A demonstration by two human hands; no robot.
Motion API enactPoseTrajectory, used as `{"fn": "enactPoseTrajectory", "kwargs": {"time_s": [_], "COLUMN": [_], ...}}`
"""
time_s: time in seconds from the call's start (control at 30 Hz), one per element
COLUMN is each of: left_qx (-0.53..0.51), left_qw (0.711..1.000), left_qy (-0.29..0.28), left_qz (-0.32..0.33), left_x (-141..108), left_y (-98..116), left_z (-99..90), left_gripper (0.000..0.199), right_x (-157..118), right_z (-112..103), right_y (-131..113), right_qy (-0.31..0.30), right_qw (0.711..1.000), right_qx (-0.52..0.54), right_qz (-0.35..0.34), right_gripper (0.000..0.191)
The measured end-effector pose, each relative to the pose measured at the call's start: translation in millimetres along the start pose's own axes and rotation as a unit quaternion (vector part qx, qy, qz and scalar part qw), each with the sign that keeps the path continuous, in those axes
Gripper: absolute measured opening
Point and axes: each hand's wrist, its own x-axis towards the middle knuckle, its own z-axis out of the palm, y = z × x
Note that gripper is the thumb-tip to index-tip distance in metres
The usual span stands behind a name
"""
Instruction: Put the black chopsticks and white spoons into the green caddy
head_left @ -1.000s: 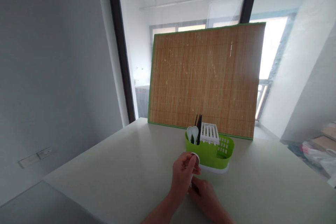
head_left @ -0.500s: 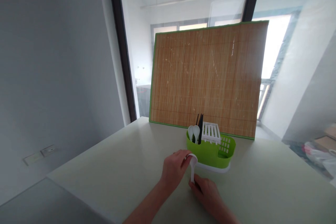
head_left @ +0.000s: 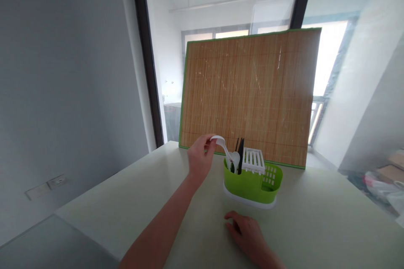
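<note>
My left hand (head_left: 202, 153) pinches a white spoon (head_left: 223, 145) by its bowl end, with the handle slanting down to the right over the left end of a green utensil holder (head_left: 243, 185). Two white spoons (head_left: 235, 158) stand bowl-up in that end, beside black chopsticks (head_left: 241, 151). The held handle overlaps their bowls in view; whether it touches them I cannot tell. A white slatted rack (head_left: 253, 159) sits on top of the holder's middle. My right hand (head_left: 248, 233) rests on the table in front of the holder, fingers curled and thumb apart from the index finger, holding nothing.
The holder stands on a white base tray (head_left: 249, 203) on a pale table (head_left: 151, 189). Behind it a bamboo mat (head_left: 249, 96) with green edging stands upright along the back edge. A grey wall (head_left: 72, 92) rises at left; bags and boxes (head_left: 388, 180) lie at far right.
My left hand has lifted the spoon up and left from in front of the holder, to above its left end. My right hand has let go of the spoon's handle and stayed low.
</note>
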Motion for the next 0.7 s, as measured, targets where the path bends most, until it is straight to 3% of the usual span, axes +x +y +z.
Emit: {"fn": "enactPoseTrajectory", "kwargs": {"time_s": [0.17, 0.33, 0.5, 0.7], "left_qx": [0.046, 0.121, 0.174, 0.222], "left_qw": [0.988, 0.959, 0.938, 0.923], "left_qy": [-0.145, -0.256, -0.298, -0.314], "left_qz": [0.017, -0.023, -0.04, -0.007], "left_x": [-2.1, -9.8, -13.2, -22.0], "left_y": [-24.2, -51.6, -64.1, -57.1], "left_z": [44.9, 75.7, 92.7, 96.5], "left_gripper": [0.022, 0.022, 0.018, 0.025], "right_x": [0.7, 1.0, 0.8, 1.0], "right_z": [-0.6, -1.0, -0.7, -0.9], "right_y": [-1.2, -3.0, -2.6, -3.8], "right_qy": [-0.007, -0.002, -0.005, -0.002], "right_qw": [1.0, 1.0, 1.0, 1.0], "right_qx": [-0.009, -0.019, -0.022, -0.028], "right_qz": [-0.004, -0.012, -0.012, -0.015], "right_gripper": [0.019, 0.017, 0.017, 0.016]}}
